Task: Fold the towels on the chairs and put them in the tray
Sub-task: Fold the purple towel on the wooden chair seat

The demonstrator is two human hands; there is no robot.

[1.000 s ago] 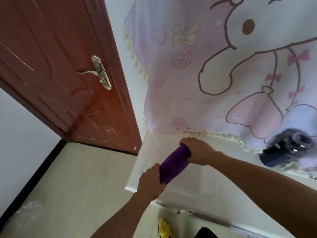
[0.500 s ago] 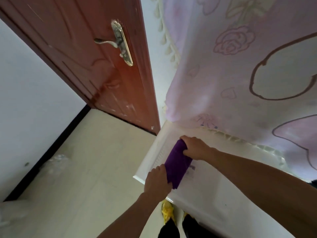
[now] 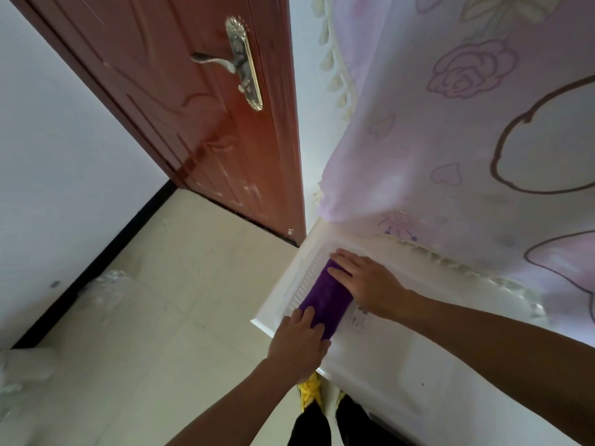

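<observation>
Towel [image 3: 325, 300], purple & folded, lies in the white tray [image 3: 286, 284] by its left wall, below a pink cloth [image 3: 450, 156], w/ door [image 3: 199, 123] and tile floor [image 3: 177, 317] to the left. I see L hand [image 3: 297, 342] flat on its near end and R hand [image 3: 363, 281] flat on its far end, fingers straight, neither grasping. 0.5 s ago both gripped the ends.

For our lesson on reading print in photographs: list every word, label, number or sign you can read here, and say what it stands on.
No text here can be read.
Sticker on the white tray, beside the purple towel: print too small and blurred to read.
Pink cloth: drawings only, no words.
</observation>
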